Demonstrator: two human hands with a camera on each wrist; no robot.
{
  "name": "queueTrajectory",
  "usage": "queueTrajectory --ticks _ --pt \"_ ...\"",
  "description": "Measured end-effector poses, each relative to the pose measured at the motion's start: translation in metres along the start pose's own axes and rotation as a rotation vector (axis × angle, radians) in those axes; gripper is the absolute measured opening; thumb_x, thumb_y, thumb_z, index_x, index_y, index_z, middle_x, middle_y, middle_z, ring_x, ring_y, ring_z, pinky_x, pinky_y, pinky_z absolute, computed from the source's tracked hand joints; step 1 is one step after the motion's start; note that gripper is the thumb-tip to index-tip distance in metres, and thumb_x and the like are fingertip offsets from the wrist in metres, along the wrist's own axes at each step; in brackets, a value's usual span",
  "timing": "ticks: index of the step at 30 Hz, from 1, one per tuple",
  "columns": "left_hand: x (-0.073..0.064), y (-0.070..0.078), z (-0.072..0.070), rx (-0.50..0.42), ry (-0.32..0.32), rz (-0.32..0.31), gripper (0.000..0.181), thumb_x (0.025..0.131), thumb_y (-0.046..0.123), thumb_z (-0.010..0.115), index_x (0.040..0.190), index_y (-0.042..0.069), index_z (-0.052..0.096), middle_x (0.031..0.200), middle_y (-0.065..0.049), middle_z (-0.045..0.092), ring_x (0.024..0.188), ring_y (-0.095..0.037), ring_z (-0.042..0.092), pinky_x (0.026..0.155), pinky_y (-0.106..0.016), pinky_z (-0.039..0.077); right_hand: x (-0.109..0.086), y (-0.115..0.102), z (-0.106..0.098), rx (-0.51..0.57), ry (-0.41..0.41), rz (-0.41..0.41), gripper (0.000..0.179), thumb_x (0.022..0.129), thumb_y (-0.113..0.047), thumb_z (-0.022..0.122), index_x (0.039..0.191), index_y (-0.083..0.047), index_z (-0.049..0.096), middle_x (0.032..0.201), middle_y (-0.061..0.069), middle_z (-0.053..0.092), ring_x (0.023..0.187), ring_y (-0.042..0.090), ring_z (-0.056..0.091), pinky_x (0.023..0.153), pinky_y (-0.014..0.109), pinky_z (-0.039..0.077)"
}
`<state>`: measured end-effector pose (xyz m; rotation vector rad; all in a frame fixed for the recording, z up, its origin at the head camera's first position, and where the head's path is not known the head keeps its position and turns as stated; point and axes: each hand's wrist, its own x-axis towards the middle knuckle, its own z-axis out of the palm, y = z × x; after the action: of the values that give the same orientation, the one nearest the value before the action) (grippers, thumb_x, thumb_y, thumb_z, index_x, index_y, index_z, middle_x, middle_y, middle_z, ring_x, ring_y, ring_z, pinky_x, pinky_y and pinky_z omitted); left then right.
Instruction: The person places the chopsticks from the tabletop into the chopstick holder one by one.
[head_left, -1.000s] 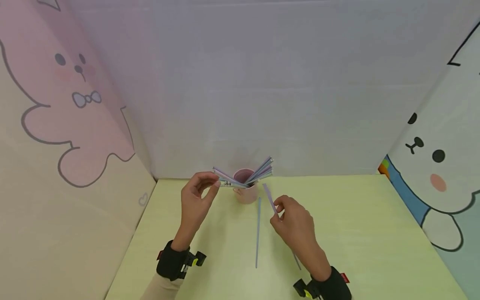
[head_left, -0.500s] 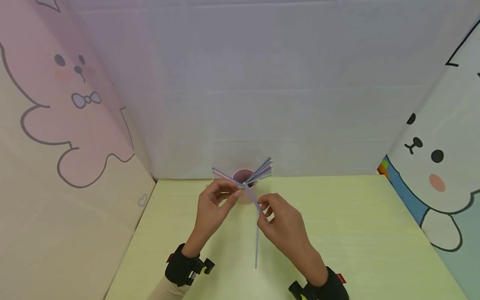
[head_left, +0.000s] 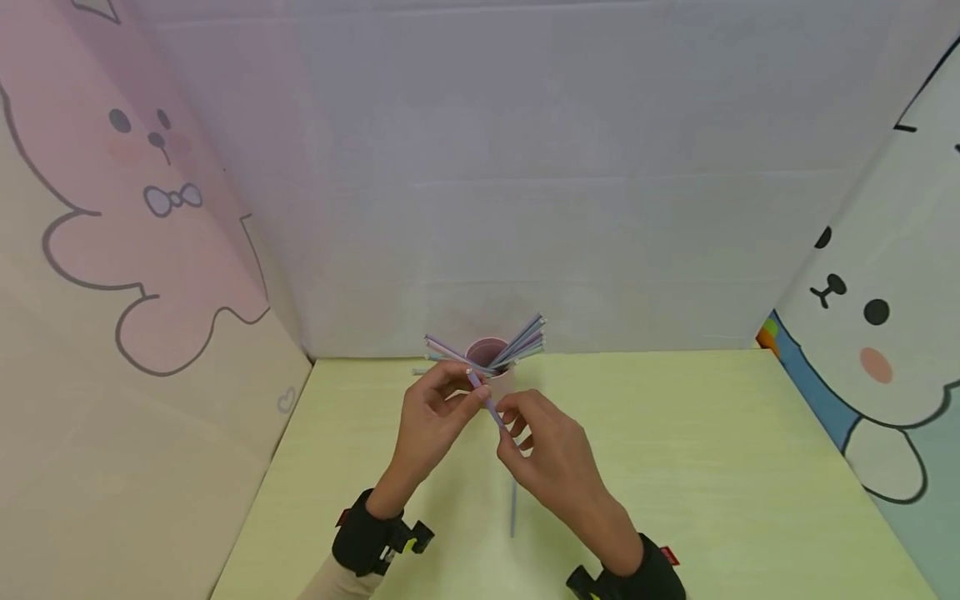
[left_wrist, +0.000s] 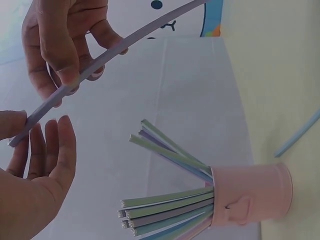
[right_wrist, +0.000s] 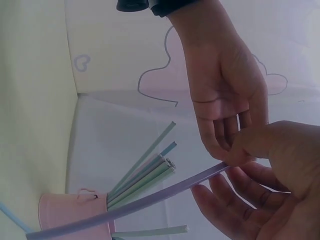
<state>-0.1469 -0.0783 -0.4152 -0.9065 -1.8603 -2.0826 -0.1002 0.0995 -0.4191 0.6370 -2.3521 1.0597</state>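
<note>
A thin, slightly curved purple stick (left_wrist: pixel 125 42) is held up in the air between both hands, in front of the pink cup (head_left: pixel 498 390). My left hand (head_left: pixel 435 425) pinches its upper end between thumb and forefinger. Lower along the same stick, my right hand (head_left: pixel 551 454) grips it between thumb and fingers, close to the left hand. Several pastel sticks (left_wrist: pixel 170 207) in green, blue and purple fan out of the cup's mouth. On the table lies a blue stick (head_left: pixel 513 510), its upper part hidden behind the right hand.
The pale yellow-green table (head_left: pixel 720 467) reaches back to a plain whitish curtain (head_left: pixel 600 208). Side panels carry cartoon animals, a pink one (head_left: pixel 150 250) on the left and a white one (head_left: pixel 885 275) on the right. The cup stands near the table's back edge.
My right hand has brought the purple stick leftward. The left hand has moved right, away from the sticks at the cup's left, and now pinches the purple stick's end.
</note>
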Motion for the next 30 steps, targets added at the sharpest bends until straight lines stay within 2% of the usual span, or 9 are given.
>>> queueTrajectory --ticks 3,7,12,17,24,30 --pt "0.000 -0.001 -0.002 -0.004 0.000 0.012 0.022 0.085 -0.021 0.062 0.107 -0.014 0.059 0.100 -0.032 0.058 0.086 -0.028 0.064 0.074 -0.032 0.062 0.001 0.001 0.002 -0.030 0.011 0.004 0.025 0.079 -0.006 0.070 0.103 -0.009 0.065 0.090 0.000 0.064 0.072 0.009 0.063 0.051 0.017 0.057" --pt "0.003 0.001 -0.008 -0.014 0.033 0.028 0.022 0.086 -0.020 0.062 0.107 -0.014 0.059 0.099 -0.031 0.059 0.085 -0.028 0.065 0.072 -0.037 0.063 0.000 0.007 0.004 -0.098 0.029 0.037 0.025 0.078 -0.007 0.071 0.102 -0.013 0.065 0.089 -0.003 0.065 0.073 0.006 0.063 0.052 0.018 0.057" --pt "0.009 0.005 -0.021 -0.038 0.112 0.049 0.021 0.085 -0.020 0.062 0.105 -0.019 0.056 0.096 -0.025 0.061 0.083 -0.026 0.067 0.072 -0.039 0.062 -0.005 0.021 0.009 -0.167 0.054 0.096 0.023 0.078 -0.007 0.071 0.099 -0.014 0.066 0.085 -0.004 0.065 0.070 0.007 0.064 0.052 0.020 0.057" --pt "0.014 0.012 -0.037 -0.025 0.184 0.073 0.021 0.085 -0.021 0.062 0.105 -0.023 0.054 0.097 -0.017 0.064 0.084 -0.025 0.068 0.072 -0.036 0.062 -0.013 0.044 0.017 -0.226 0.061 0.158 0.022 0.076 -0.006 0.072 0.097 -0.013 0.067 0.084 -0.002 0.066 0.068 0.012 0.066 0.049 0.026 0.054" --pt "0.020 0.022 -0.054 0.001 0.259 0.117 0.019 0.085 -0.021 0.062 0.103 -0.022 0.056 0.096 -0.013 0.065 0.081 -0.023 0.068 0.071 -0.034 0.063 -0.021 0.066 0.027 -0.249 -0.002 0.283 0.022 0.076 -0.007 0.074 0.097 -0.012 0.069 0.083 0.000 0.067 0.068 0.014 0.065 0.045 0.030 0.051" --pt "0.027 0.028 -0.063 -0.014 0.323 0.163 0.019 0.084 -0.022 0.062 0.102 -0.022 0.056 0.096 -0.015 0.065 0.082 -0.024 0.067 0.072 -0.034 0.063 -0.028 0.078 0.037 -0.321 -0.068 0.355 0.021 0.076 -0.010 0.077 0.096 -0.013 0.069 0.083 0.000 0.066 0.063 0.015 0.060 0.042 0.030 0.047"
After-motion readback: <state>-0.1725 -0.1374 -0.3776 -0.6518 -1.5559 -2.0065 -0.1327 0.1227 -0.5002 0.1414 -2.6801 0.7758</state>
